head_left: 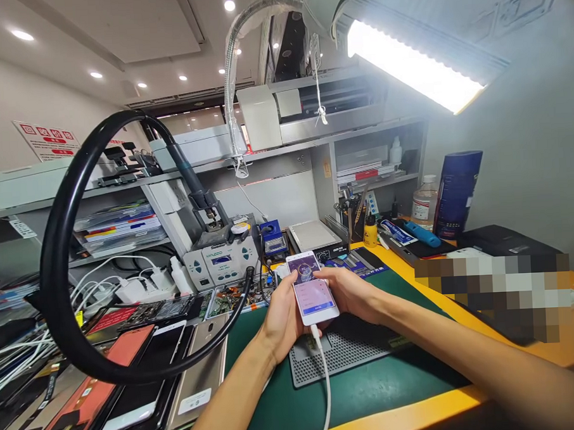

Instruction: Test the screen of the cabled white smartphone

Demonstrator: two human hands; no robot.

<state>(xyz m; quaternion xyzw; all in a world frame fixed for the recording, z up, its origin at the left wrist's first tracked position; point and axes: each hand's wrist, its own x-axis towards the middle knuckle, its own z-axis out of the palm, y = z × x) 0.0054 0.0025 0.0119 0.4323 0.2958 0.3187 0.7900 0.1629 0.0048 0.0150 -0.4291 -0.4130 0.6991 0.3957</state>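
Note:
A white smartphone [313, 290] is held upright between both hands, its lit screen showing a round dial over a pale list and a blue bar. My left hand [282, 313] wraps the phone's left edge, thumb along the side. From the right, my right hand [350, 291] grips the other edge, with its thumb over the upper part of the screen. A white charging cable [327, 384] is plugged into the phone's bottom end and runs down toward me. Beneath the phone lies a grey perforated pad [341, 358] on a green mat [295, 405]. The fingers behind the phone are hidden.
A thick black hose [49, 270] loops at the left from a hot-air station [222, 262]. Several phones, including a gold one [199, 371], lie left of the mat. A bright lamp [413, 60] hangs above right. Bottles and a blue can [457, 192] stand at the back right.

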